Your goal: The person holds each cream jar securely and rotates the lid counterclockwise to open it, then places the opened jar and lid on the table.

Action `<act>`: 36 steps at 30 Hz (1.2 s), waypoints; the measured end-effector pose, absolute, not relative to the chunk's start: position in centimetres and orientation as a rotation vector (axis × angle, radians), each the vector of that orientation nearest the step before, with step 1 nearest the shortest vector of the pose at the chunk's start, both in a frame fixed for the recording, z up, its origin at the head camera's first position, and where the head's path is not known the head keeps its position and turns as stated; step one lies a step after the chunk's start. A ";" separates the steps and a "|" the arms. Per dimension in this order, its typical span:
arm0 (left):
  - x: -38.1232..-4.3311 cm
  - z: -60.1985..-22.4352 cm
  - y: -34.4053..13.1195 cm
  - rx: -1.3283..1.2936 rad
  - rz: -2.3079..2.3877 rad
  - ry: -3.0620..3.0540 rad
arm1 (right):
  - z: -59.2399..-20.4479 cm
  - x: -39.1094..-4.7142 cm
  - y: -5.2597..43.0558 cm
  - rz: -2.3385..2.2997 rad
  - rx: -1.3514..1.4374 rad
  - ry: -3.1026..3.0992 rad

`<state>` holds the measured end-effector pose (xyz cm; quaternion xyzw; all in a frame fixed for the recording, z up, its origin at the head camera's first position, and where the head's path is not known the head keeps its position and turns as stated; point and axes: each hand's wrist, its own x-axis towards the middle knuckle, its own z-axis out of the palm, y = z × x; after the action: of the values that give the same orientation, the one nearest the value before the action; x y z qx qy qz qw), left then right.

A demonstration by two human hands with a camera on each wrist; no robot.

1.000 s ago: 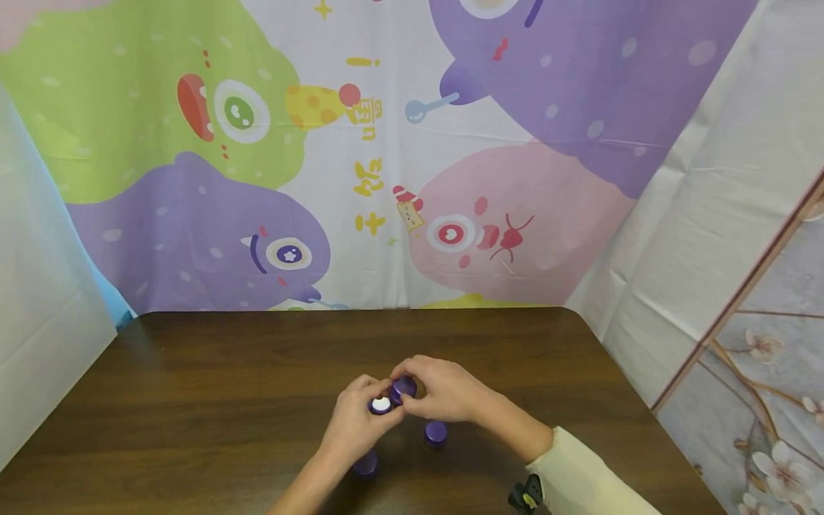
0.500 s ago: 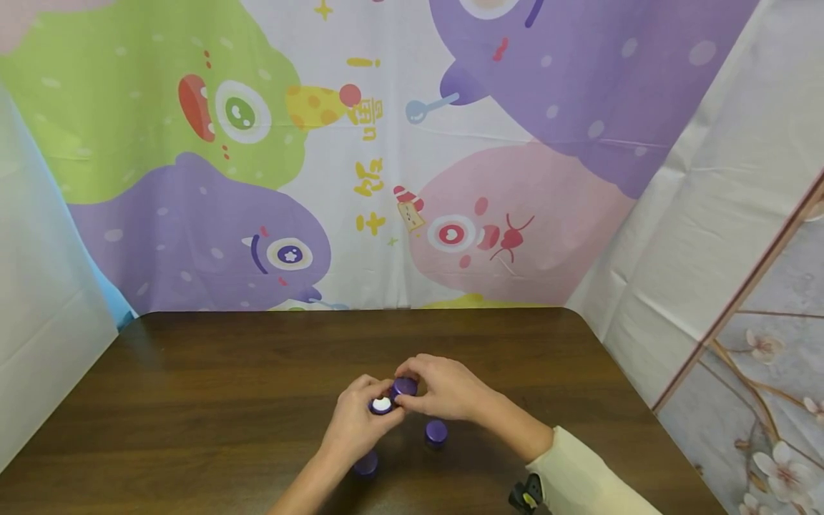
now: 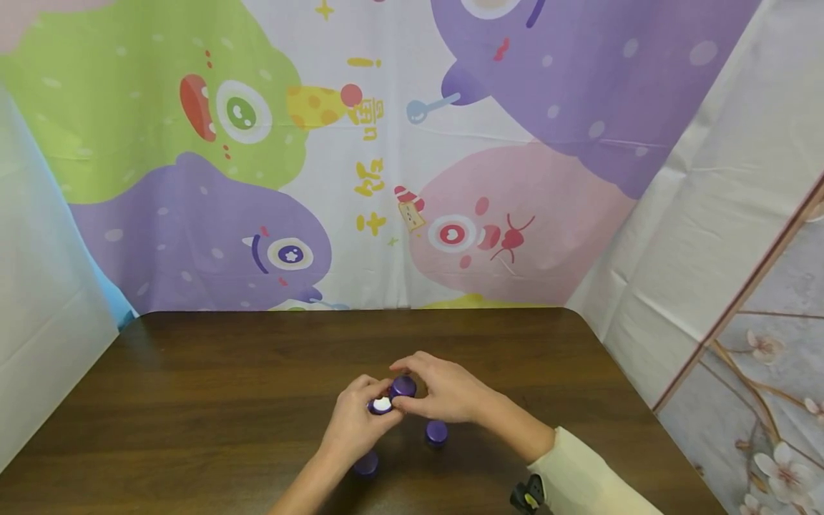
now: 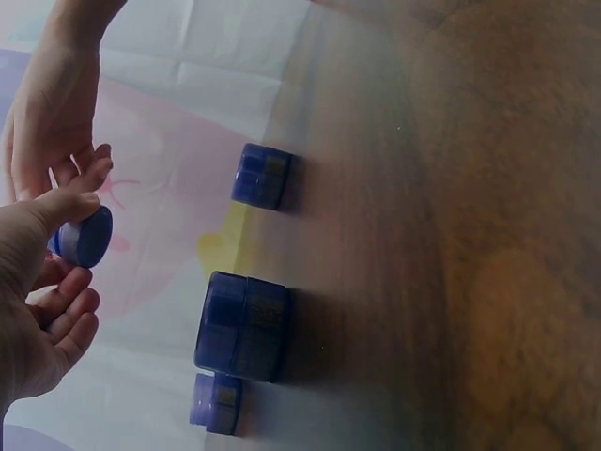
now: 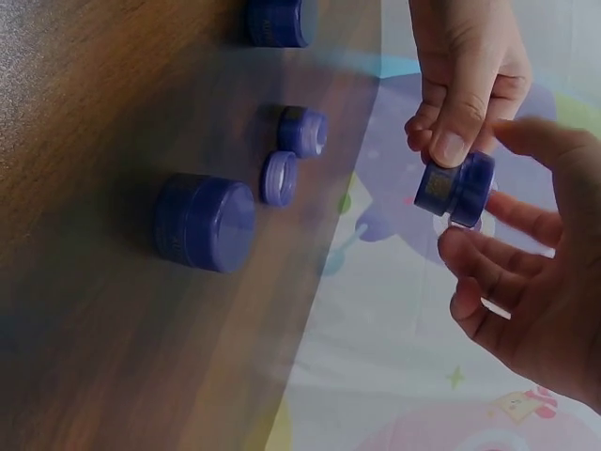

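Note:
My left hand (image 3: 360,418) pinches a small purple screw-top jar (image 3: 403,387) above the table. Its lid faces my right hand (image 3: 450,386), whose spread fingers surround it. In the right wrist view the left thumb presses the labelled body of the held jar (image 5: 437,188), and the right index finger stands off the lid (image 5: 474,188). Below the hands, an uncapped jar (image 3: 381,405) shows white at its top. A loose ring-shaped lid (image 5: 279,179) lies beside that uncapped jar (image 5: 302,132). The left wrist view shows the same held jar (image 4: 86,237) between thumb and fingers.
Two capped purple jars stand on the dark wooden table (image 3: 225,400): a right jar (image 3: 435,433) and a near-left jar (image 3: 366,463), partly under the left forearm. A cartoon-printed cloth (image 3: 386,272) hangs behind. A black device (image 3: 528,493) is at the right sleeve.
The right index finger has lifted off the lid, and the right hand's grip has loosened. The left hand keeps holding the jar in nearly the same place.

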<state>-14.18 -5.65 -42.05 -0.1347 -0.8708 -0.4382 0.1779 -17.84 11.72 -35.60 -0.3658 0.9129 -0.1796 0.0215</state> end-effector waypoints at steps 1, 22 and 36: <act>-14.2 -42.0 -5.7 -0.384 -1.250 -2.460 | -35.6 -17.8 11.7 -0.561 -1.119 2.850; -14.3 -41.8 -5.9 -0.395 -1.222 -2.430 | -35.6 -17.8 11.7 -0.581 -1.130 2.895; -14.3 -42.0 -5.8 -0.401 -1.225 -2.436 | -35.7 -17.9 11.8 -0.554 -1.159 2.803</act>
<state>-14.34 -5.77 -41.97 -0.1429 -0.8675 -0.4363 0.1915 -17.90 11.78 -35.66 -0.3756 0.9087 -0.1795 0.0294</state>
